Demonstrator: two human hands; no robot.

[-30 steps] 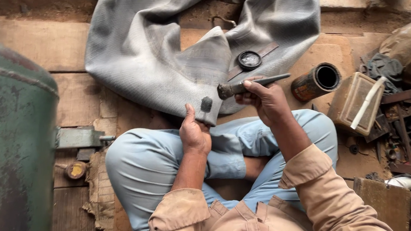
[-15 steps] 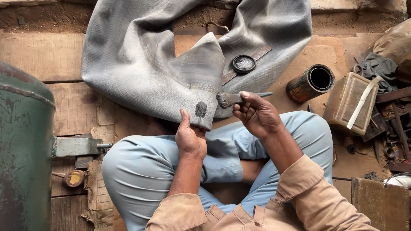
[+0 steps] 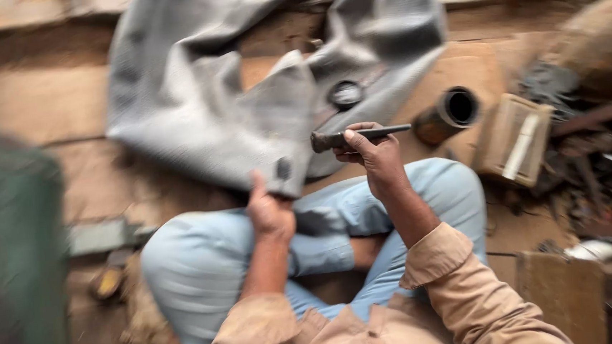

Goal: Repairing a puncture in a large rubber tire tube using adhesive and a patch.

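**Both hands busy at the rubber tube**

Your right hand (image 3: 377, 156) is closing its grip around a dark metal tool (image 3: 361, 136), holding it level just above the grey rubber tube (image 3: 201, 107). Your left hand (image 3: 269, 210) is pinching the tube's near corner (beside a small dark patch (image 3: 283, 168)) over your crossed legs. The tube is lying spread across the wooden floor (image 3: 35, 97). A dark cylinder (image 3: 449, 114) is sitting to the right.

One head cam, looking steeply down from above, close over crossed legs (image 3: 311, 250) & wooden floor (image 3: 43, 104).
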